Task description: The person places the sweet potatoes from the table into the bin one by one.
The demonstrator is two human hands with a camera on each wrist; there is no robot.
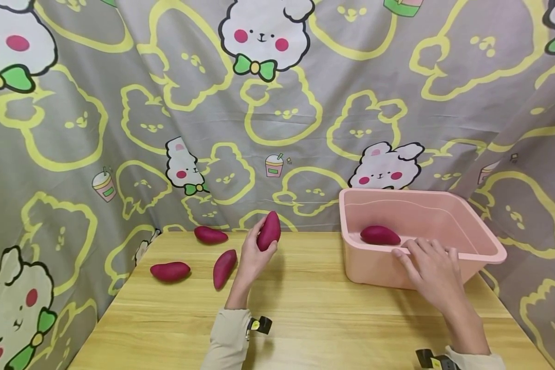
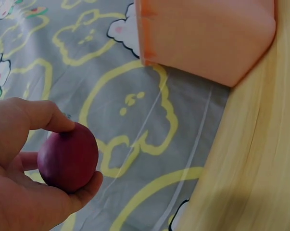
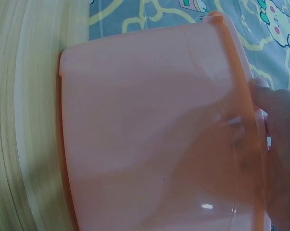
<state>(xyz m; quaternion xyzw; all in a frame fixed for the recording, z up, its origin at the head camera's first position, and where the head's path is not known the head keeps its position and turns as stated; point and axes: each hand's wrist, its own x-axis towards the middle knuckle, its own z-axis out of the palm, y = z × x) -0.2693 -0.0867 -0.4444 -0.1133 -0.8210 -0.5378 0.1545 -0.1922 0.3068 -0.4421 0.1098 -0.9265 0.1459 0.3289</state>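
My left hand [image 1: 254,257] holds a purple sweet potato [image 1: 269,231] upright above the wooden table, fingers and thumb wrapped about its sides. In the left wrist view, the sweet potato [image 2: 69,158] is seen end-on between thumb and fingers. On the right, my right hand [image 1: 432,272] grips the near rim of a pink plastic bin [image 1: 365,267]. Its fingers reach over to the inside, and they show faintly through the bin's wall [image 3: 145,120] in the right wrist view. One sweet potato [image 1: 380,235] lies inside the bin, close to the near wall.
Three more sweet potatoes lie on the table's left side: one at the back [image 1: 210,235], one farther left [image 1: 170,272] and one beside my left wrist [image 1: 224,269]. A grey patterned curtain [image 1: 268,123] hangs behind and along both sides of the wooden table [image 1: 333,324].
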